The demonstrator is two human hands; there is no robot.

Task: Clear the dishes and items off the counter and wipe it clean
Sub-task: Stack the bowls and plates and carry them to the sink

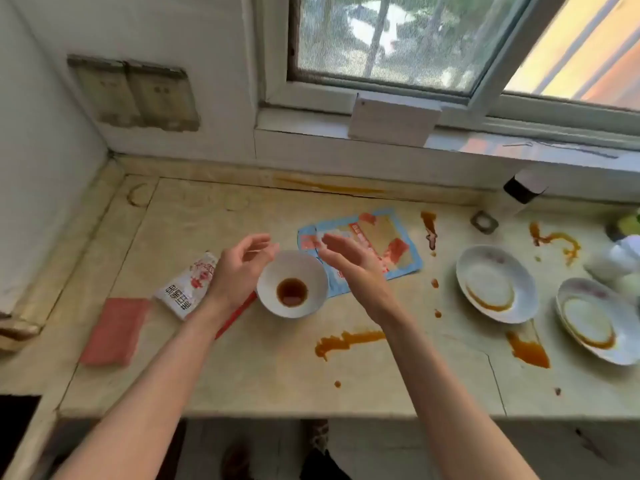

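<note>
2 bare hands flank a white bowl of brown sauce on the beige stone counter. The left hand is loosely curved and the right hand straight, both with fingers apart and holding nothing. Sauce spills streak the counter below a window.

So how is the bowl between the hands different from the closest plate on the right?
The bowl is deep, with a dark round puddle of sauce at its bottom; the plate is shallow, with a thin orange ring of sauce. The bowl sits between the left hand and right hand; the plate sits off to the right, with no hand near. Both are white, round and dirty.
</note>
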